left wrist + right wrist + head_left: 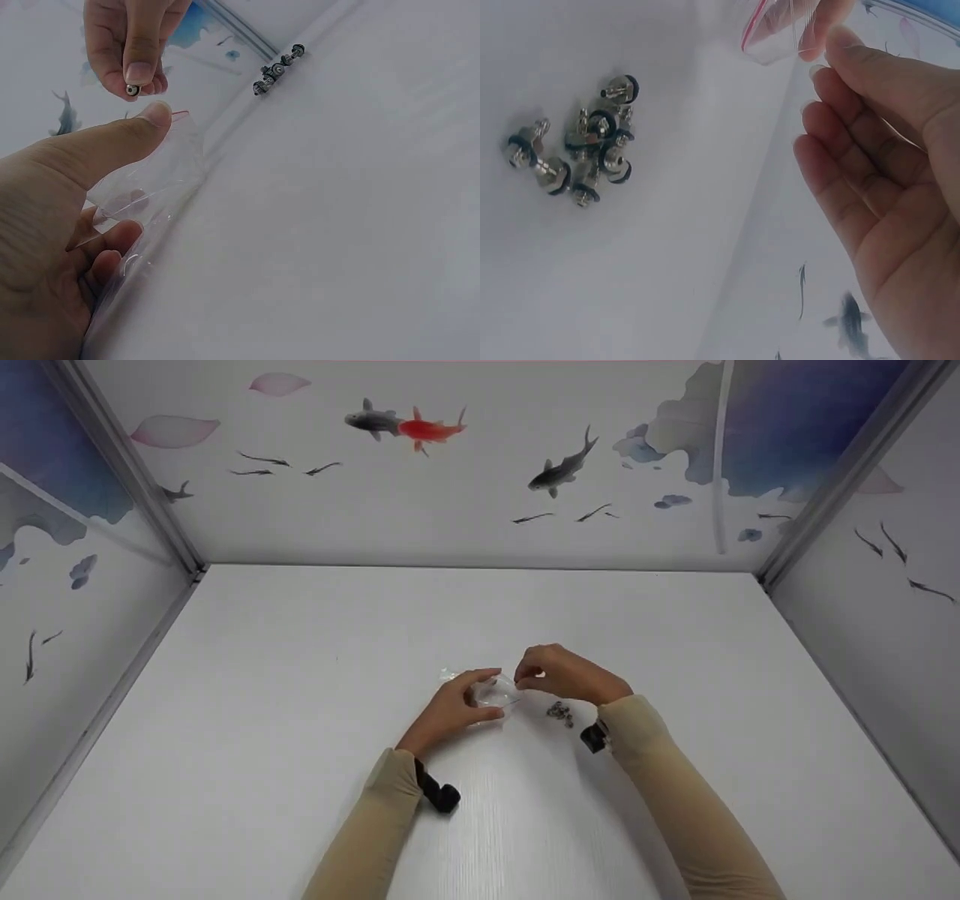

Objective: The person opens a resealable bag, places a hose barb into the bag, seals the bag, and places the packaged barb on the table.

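Note:
A clear plastic zip bag (496, 691) with a red line along its mouth (180, 114) is held by my left hand (448, 706), thumb on one side and fingers on the other. The bag's mouth gapes toward my right hand (568, 672). Between thumb and fingers, that hand pinches a small metal fitting (133, 90), best seen in the left wrist view; in the right wrist view the fingers hide it. Close by on the table lies a small pile of metal fittings (600, 146) with black rings, nearer to my right wrist.
The white table (262, 720) is enclosed by a back wall (465, 517) and side walls printed with fish and leaves. Each wrist wears a black camera, one at the left sleeve (352, 840) and one at the right sleeve (675, 780).

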### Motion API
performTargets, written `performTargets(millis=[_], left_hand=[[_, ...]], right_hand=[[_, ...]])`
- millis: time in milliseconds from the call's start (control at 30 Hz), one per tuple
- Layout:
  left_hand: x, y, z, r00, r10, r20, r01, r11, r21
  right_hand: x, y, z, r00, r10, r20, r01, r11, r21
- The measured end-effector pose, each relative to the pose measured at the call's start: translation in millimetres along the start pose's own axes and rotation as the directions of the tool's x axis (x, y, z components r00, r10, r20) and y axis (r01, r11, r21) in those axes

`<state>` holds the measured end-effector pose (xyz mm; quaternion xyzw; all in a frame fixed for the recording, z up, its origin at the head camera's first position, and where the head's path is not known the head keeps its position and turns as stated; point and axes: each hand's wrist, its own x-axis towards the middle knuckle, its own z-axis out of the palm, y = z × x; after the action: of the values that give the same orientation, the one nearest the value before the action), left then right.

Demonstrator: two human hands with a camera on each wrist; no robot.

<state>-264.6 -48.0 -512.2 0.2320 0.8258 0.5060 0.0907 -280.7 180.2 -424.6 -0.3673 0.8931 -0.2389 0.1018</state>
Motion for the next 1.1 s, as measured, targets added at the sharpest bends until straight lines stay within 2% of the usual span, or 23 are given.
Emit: performTargets(millis=[200, 433, 667, 867, 1100], left_hand=[[0.1, 0.1, 0.4, 1.0, -0.005, -0.003, 0.005, 1.0, -0.004], [-0.3, 0.7, 0.2, 1.0, -0.011, -0.003, 0.011, 1.0, 0.011], [0.0, 1.0, 0.5, 1.0, -0.016, 0.002, 0.016, 1.0, 0.01], [0.0, 2.1, -0.1, 1.0, -0.006, 0.0, 0.006, 1.0, 0.011], [-0.6, 2.9, -0.4, 1.0, -0.01, -0.005, 0.01, 1.0, 0.023]], right_hand=[[2.3, -3, 2, 0.999, -0.034, -0.016, 0.034, 0.999, 0.0], [3.4, -4, 5, 1.0, -0.011, -0.006, 0.011, 1.0, 0.004], [0.8, -1, 3, 1.0, -0.02, -0.009, 0.02, 1.0, 0.006], [-5.9, 5, 0, 1.0, 0.018, 0.009, -0.018, 1.0, -0.005], [-16.2, 15, -3, 0.991, 0.121, 0.051, -0.12, 0.993, -0.017]])
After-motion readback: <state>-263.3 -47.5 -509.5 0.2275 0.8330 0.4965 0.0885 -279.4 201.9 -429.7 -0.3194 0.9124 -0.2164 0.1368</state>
